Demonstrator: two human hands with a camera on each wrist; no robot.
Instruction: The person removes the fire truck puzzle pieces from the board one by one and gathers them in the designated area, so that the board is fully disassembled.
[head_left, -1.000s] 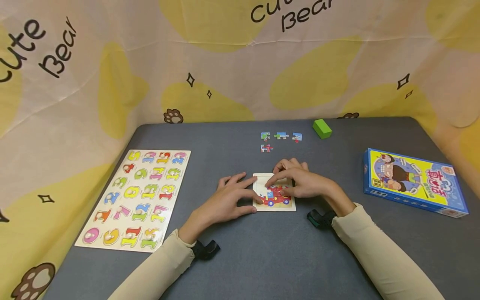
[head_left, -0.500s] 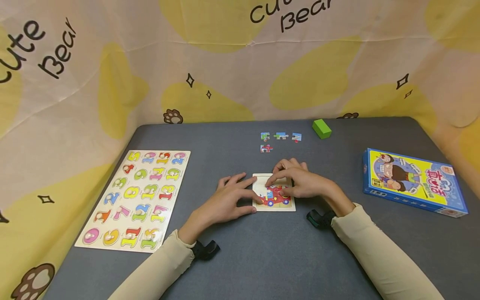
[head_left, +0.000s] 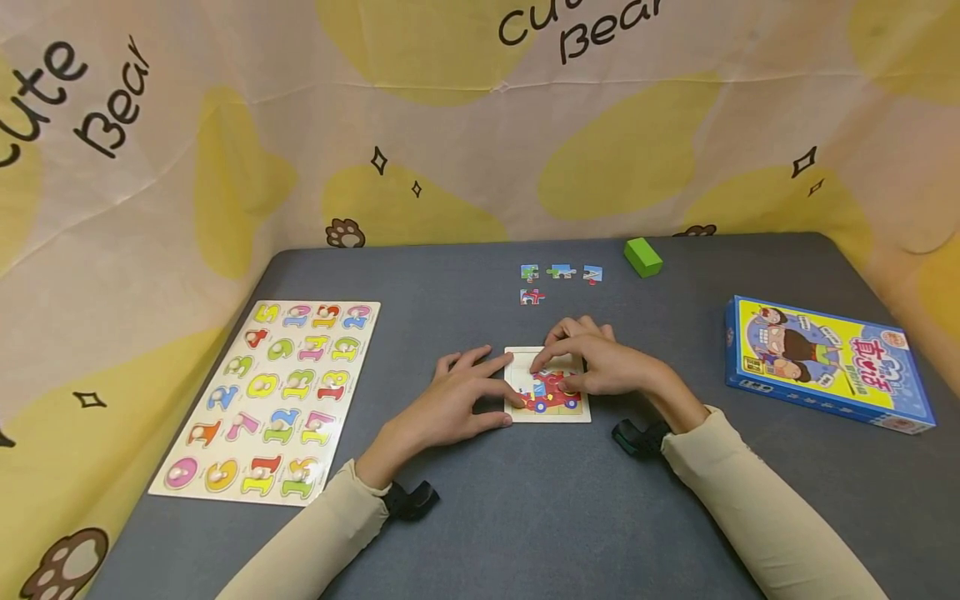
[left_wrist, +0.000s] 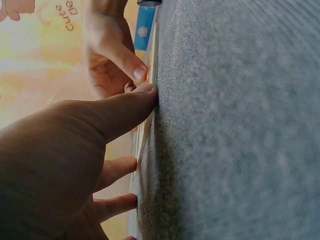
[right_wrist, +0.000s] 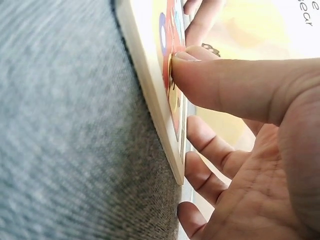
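Puzzle (head_left: pixel 522 377) flat on table (head_left: pixel 525 517), between left hand (head_left: pixel 453 404) and right hand (head_left: pixel 600 362). Pale frame, red vehicle print (head_left: pixel 546 402); upper right part hidden by right hand. Left wrist view edge-on, print unreadable. Left hand spread, thumb and fingertips touching puzzle's left side. Right thumb on vehicle print, index on pale part; can't tell if it's pinching a piece. Four loose pieces (head_left: pixel 561 272) beyond puzzle, prints too small to read.
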